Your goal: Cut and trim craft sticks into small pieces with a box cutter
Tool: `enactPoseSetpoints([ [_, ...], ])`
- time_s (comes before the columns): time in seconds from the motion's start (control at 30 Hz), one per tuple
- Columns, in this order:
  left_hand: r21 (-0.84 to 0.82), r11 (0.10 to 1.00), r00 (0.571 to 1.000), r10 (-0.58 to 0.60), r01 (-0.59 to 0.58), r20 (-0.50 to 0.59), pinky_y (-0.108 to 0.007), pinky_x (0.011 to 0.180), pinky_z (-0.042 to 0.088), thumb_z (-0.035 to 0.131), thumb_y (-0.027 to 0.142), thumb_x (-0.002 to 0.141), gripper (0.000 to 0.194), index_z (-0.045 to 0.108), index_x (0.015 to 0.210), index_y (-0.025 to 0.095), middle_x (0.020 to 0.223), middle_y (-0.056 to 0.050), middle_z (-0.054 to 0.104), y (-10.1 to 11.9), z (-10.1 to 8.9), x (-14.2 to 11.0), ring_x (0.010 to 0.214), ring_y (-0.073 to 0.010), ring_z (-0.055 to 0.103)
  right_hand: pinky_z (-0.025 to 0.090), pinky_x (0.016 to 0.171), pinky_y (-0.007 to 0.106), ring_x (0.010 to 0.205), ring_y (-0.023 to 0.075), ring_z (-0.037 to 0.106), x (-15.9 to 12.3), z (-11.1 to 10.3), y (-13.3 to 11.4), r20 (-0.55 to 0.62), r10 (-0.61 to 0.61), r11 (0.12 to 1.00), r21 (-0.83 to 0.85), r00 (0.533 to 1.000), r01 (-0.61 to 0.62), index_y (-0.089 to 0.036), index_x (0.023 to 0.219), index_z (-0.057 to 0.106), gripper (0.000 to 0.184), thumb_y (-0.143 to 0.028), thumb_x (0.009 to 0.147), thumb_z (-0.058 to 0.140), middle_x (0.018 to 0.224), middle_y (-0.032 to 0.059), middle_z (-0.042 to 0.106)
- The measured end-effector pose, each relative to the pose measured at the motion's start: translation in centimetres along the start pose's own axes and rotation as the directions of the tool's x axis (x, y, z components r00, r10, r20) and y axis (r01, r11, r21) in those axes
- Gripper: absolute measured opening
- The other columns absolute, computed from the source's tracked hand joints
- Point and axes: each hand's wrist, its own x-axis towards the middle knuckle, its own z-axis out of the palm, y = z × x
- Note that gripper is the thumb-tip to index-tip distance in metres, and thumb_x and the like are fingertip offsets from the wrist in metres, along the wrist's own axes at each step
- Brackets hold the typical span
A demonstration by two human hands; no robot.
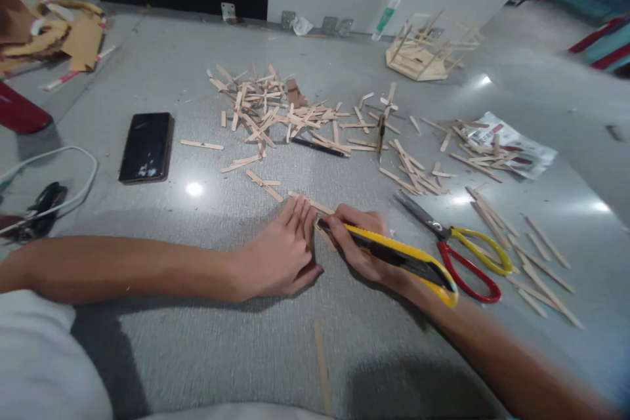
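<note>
In the middle of the grey table, my right hand (pixel 361 259) is closed around a yellow and black utility knife (pixel 398 251). The knife's tip end points left, close to the fingertips of my left hand (pixel 275 256). My left fingers are pressed together and bear down on a thin wooden stick (pixel 319 204) lying flat on the table. A second short piece of wood (pixel 325 236) shows between the two hands, under the knife's front end. The blade itself is too small to make out clearly.
Scissors (pixel 440 230) with red and yellow handles lie right of my hands. Scattered wooden sticks (pixel 266 111), a black pen (pixel 319 146) and a small wooden frame (pixel 418 62) are beyond. A phone (pixel 146 147), a white cable (pixel 81 149) and a red cylinder (pixel 22 108) are left.
</note>
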Motion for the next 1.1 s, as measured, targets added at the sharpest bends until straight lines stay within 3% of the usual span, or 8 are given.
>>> enactPoseSetpoints([
  [0.3,-0.013,1.000,0.999,-0.001,0.002,0.044,-0.059,0.120,0.020,0.036,0.050,0.101,0.077,0.053,0.137,-0.015,0.142,-0.036,0.051,-0.03,0.07,0.41,0.138,-0.0460,0.049,0.035,0.050,0.027,0.045,0.0103,0.042,-0.55,-0.02,0.17,0.061,-0.069,0.996,-0.048,0.996,0.072,-0.025,0.072,0.044,0.038,-0.047,0.103,0.041,0.055,-0.0045,0.043],
  [0.43,-0.007,1.000,0.999,0.007,-0.007,0.038,-0.058,0.121,0.021,0.038,0.050,0.101,0.076,0.054,0.136,-0.015,0.142,-0.036,0.052,-0.06,0.12,0.33,0.138,-0.0450,0.050,0.035,0.051,0.028,0.044,0.0103,0.040,-0.58,-0.07,-0.28,0.031,-0.078,0.997,-0.017,0.997,0.078,-0.025,0.071,0.043,0.039,-0.047,0.103,0.041,0.054,-0.0052,0.042],
  [0.6,0.040,0.999,1.000,0.004,-0.004,0.001,-0.059,0.119,0.024,0.037,0.051,0.100,0.079,0.054,0.134,-0.018,0.138,-0.039,0.054,0.05,0.15,0.28,0.134,-0.0464,0.053,0.037,0.050,0.029,0.045,0.0120,0.046,-0.48,-0.08,-0.62,-0.031,0.010,0.996,0.090,0.999,-0.008,-0.025,0.068,0.046,0.044,-0.051,0.103,0.042,0.053,-0.0030,0.053],
  [0.73,0.084,0.996,1.000,0.016,-0.015,-0.014,-0.060,0.117,0.025,0.034,0.050,0.100,0.079,0.054,0.133,-0.019,0.134,-0.040,0.056,0.19,0.13,0.30,0.131,-0.0472,0.055,0.036,0.047,0.028,0.046,0.0120,0.048,-0.25,-0.04,-0.54,0.007,0.092,0.980,0.177,0.996,-0.092,-0.025,0.069,0.050,0.044,-0.054,0.102,0.046,0.053,-0.0028,0.056],
  [1.1,0.117,0.993,0.999,0.019,-0.015,-0.035,-0.059,0.116,0.027,0.031,0.052,0.100,0.081,0.055,0.134,-0.018,0.134,-0.038,0.057,0.06,0.32,0.30,0.130,-0.0466,0.056,0.037,0.050,0.023,0.047,0.0090,0.048,-0.06,0.10,-0.07,0.005,0.061,0.977,0.202,0.998,-0.061,-0.022,0.071,0.052,0.041,-0.050,0.102,0.049,0.056,-0.0045,0.056],
])
